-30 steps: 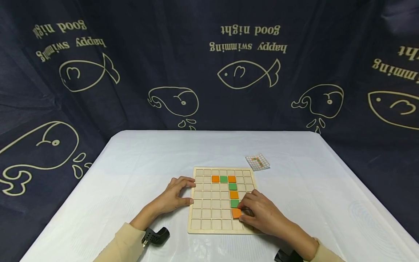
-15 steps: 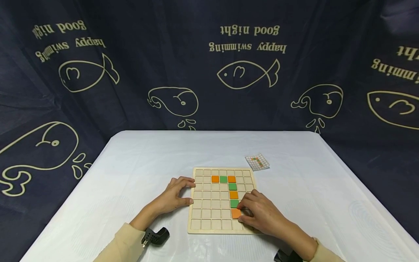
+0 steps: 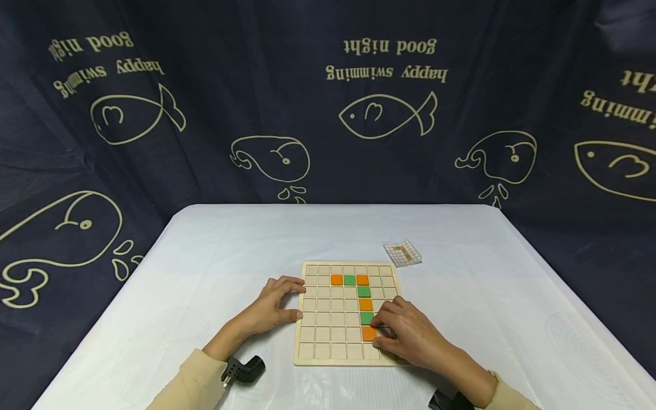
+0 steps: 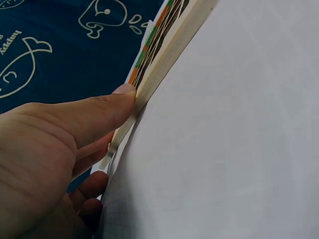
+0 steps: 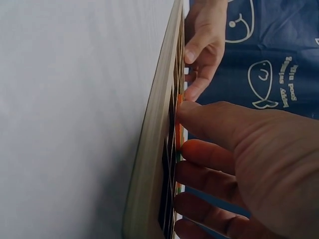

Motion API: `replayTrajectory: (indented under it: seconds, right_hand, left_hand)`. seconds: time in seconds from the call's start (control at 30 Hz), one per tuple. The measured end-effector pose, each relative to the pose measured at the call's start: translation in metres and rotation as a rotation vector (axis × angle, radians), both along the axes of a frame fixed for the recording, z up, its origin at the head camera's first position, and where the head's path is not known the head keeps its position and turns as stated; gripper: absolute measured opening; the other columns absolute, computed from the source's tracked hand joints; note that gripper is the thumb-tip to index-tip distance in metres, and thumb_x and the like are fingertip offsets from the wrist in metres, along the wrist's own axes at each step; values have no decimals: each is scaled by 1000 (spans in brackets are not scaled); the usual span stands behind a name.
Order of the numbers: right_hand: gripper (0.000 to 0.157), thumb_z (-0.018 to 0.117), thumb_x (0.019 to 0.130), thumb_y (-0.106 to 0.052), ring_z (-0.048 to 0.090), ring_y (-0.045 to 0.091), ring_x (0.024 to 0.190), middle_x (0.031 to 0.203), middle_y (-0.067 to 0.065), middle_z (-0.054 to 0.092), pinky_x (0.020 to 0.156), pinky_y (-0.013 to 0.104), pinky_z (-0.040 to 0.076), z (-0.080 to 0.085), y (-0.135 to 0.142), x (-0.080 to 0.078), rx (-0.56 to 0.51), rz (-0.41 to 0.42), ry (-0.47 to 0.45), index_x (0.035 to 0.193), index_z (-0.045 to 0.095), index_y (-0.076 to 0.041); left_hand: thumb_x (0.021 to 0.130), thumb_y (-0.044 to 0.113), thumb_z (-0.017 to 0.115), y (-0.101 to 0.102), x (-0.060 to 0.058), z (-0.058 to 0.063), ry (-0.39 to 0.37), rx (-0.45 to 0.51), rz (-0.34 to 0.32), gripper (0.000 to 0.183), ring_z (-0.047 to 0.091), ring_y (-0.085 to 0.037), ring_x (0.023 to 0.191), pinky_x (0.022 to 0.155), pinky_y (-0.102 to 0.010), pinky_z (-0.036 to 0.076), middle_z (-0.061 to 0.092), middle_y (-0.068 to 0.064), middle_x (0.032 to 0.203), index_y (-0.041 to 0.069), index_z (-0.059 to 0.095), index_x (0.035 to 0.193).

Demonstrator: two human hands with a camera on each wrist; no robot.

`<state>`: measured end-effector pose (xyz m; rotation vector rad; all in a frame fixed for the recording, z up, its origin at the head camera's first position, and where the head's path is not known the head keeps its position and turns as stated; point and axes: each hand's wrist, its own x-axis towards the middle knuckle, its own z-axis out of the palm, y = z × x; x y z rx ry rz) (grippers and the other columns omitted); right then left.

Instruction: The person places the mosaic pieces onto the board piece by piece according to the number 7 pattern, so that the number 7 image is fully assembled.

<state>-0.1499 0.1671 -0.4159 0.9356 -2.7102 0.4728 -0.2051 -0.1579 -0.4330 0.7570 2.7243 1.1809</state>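
A square wooden grid board (image 3: pixel 322 362) lies flat on the table. Orange and green square tiles fill several of its cells: a short row near the far side, then a column running toward the person. At the near end of that column is an orange tile (image 3: pixel 368 334), pinched at its right side between the thumb and index finger of my right hand (image 3: pixel 412 336). The other fingers of this hand hover over the board's right part and hide cells there. My left hand (image 3: pixel 270 306) rests against the board's left edge, thumb (image 4: pixel 107 112) and fingertips touching it, fingers spread.
Beyond the board's far right corner lies a small printed card (image 3: pixel 403 254) showing a grid with a coloured pattern. A white cloth (image 3: pixel 246 233) covers the table. A dark curtain (image 3: pixel 328 159) with fish and whale drawings hangs behind it.
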Motion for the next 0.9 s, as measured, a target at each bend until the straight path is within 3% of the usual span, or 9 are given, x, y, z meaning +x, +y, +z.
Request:
replayTrajectory:
  seconds: [0.23,0.43,0.6,0.9]
  right_hand:
    - [24,79,72,-36,42,2,84,89,-14,62,75,23,42,1,1,-1,-7,-30,-8,90,70,-22]
    - [21,78,75,-29,40,2,80,89,-12,62,67,21,39,4,6,-4,-33,-35,-1,91,69,-19]
    - [19,75,79,-30,41,1,81,93,-13,62,68,22,41,5,13,-10,-65,-94,-17,92,69,-19]
    - [19,75,78,-27,46,6,85,92,-9,62,73,29,43,5,27,-22,-144,-161,30,93,70,-16]
  left_hand:
    - [80,27,75,0,-1,0,-5,-4,-6,46,34,-17,114,98,-43,29,47,4,139,14,58,121]
    - [80,27,74,0,-1,2,-1,-21,-12,46,34,-17,115,98,-45,30,46,4,140,14,58,121]
    - [82,29,73,-1,1,6,-5,-34,-25,49,34,-20,120,101,-49,31,45,0,141,12,56,125]
    - [85,27,69,-5,11,13,62,-68,38,44,39,-20,119,99,-48,36,48,-2,138,12,56,124]
